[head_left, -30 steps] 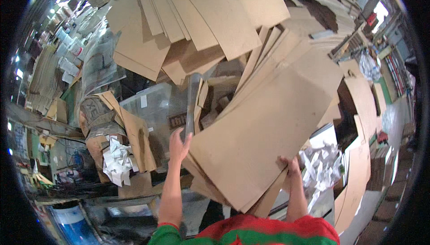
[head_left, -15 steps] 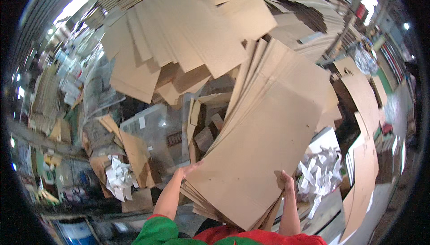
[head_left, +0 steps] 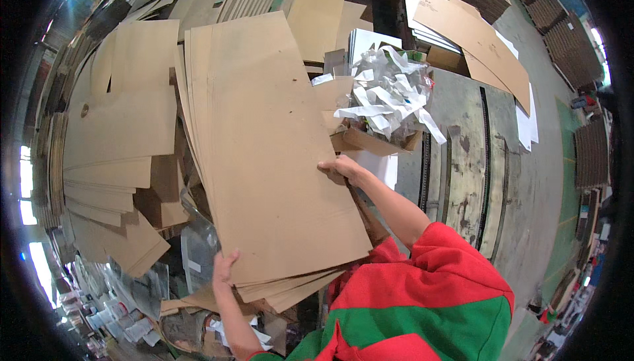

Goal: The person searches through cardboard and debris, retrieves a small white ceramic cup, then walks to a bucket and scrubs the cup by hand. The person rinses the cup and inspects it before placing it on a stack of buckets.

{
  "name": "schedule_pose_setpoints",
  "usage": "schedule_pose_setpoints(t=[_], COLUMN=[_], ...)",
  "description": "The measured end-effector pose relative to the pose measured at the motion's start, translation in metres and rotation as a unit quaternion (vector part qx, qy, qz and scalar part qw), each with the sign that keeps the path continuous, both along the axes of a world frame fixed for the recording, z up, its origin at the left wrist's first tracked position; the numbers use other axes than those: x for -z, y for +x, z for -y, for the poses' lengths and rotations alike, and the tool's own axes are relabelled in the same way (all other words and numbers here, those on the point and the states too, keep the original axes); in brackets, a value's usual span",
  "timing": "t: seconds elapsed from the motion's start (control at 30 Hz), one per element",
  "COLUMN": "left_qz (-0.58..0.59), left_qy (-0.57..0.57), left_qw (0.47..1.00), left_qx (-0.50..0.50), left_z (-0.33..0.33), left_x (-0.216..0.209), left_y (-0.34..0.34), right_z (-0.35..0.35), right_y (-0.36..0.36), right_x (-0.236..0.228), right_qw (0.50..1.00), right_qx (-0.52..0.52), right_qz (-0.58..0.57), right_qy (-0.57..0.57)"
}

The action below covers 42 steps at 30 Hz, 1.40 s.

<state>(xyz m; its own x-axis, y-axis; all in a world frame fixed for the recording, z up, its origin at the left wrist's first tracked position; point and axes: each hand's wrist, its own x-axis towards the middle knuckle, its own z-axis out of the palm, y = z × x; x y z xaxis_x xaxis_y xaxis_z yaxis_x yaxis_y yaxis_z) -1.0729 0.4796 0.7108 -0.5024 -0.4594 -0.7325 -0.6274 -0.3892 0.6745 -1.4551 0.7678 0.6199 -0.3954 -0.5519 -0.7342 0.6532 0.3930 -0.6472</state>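
Note:
A stack of long flat brown cardboard sheets [head_left: 277,136] lies slanted in front of me, its near ends fanned out close to my body. My left hand [head_left: 225,268] grips the stack's left edge near its lower corner. On the opposite edge, my right hand [head_left: 340,168] is closed with the thumb on the top sheet; its other fingers are hidden beneath. Both hands carry the sheets together. To the left of the stack lies a fanned pile of larger cardboard sheets [head_left: 119,123].
Beyond my right hand stands a cardboard box [head_left: 380,142] heaped with white paper strips [head_left: 389,93]. A worn platform with dark slots [head_left: 465,163] spreads to the right. More cardboard sheets [head_left: 472,27] lie at the far right. Clear plastic [head_left: 200,255] shows at lower left.
My view and body have swung to the right, and the held stack has turned with me. The fanned pile now sits at the left, the paper strips ahead. Both hands keep their grip.

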Motion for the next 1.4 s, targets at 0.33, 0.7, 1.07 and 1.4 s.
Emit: schedule_pose_setpoints(t=[0.33, 0.7, 1.07, 1.4], left_qz=[0.053, 0.064, 0.011, 0.064], left_qy=[-0.345, -0.46, -0.538, -0.803], left_qw=[0.911, 0.835, 0.839, 0.546], left_qx=[0.218, 0.296, 0.084, -0.229], left_z=[-0.002, -0.031, 0.035, 0.125], left_x=[-0.18, -0.23, -0.24, -0.359], left_y=[-0.074, -0.1, 0.025, 0.055], right_z=[-0.058, -0.042, 0.1, 0.599], right_y=[0.186, 0.212, 0.146, 0.097], right_x=[0.013, 0.013, -0.073, -0.317], right_qw=[0.988, 0.963, 0.964, 0.853], right_qx=[0.025, 0.065, 0.04, -0.234], right_qz=[0.153, 0.177, -0.078, -0.264], right_qy=[0.005, -0.19, -0.253, -0.385])
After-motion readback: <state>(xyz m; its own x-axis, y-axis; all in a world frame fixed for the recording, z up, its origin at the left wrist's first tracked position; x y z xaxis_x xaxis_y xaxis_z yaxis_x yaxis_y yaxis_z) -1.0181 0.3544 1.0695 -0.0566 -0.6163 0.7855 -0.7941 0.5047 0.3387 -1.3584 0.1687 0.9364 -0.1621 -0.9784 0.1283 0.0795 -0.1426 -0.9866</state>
